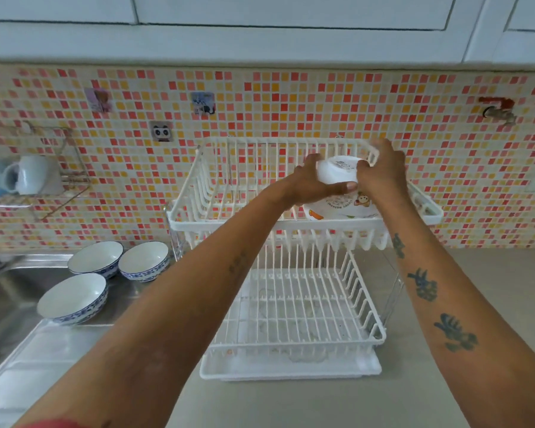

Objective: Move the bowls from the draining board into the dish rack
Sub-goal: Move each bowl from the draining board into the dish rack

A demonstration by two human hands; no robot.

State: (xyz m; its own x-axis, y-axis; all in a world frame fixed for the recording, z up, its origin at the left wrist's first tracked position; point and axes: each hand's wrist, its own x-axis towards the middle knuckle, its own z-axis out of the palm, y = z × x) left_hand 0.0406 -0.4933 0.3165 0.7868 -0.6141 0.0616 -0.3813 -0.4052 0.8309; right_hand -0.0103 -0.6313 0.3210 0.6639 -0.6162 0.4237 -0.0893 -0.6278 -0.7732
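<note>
- Both hands are up at the top tier of the white dish rack (pixel 303 222), holding one white bowl (pixel 337 171) upside down between them.
- Left hand (pixel 314 186) grips the bowl's left side, thumb running along the lower rim.
- Right hand (pixel 380 173) grips the right side, fingers curled over the base; fingertips are blurred.
- The held bowl's foot ring, with a printed mark, faces the camera.
- Just below it, a second white bowl with cartoon prints (pixel 342 208) sits in the top tier, tilted, near the front rail. Cannot tell if the two bowls touch.
- The rack's bottom tier (pixel 297 307) has no dishes in it; a white drip tray (pixel 291 370) sits under it on the counter (pixel 445 381).
- Three blue-and-white bowls are upright on the steel draining board (pixel 121 304), left of the rack: back left (pixel 95 257), back right (pixel 144 261) and front (pixel 72 298). The two at the back are just beside each other.
- The sink (pixel 7 310) lies left of the bowls.
- A wire wall shelf with a white mug (pixel 33 174) hangs on the mosaic tile wall at far left.
</note>
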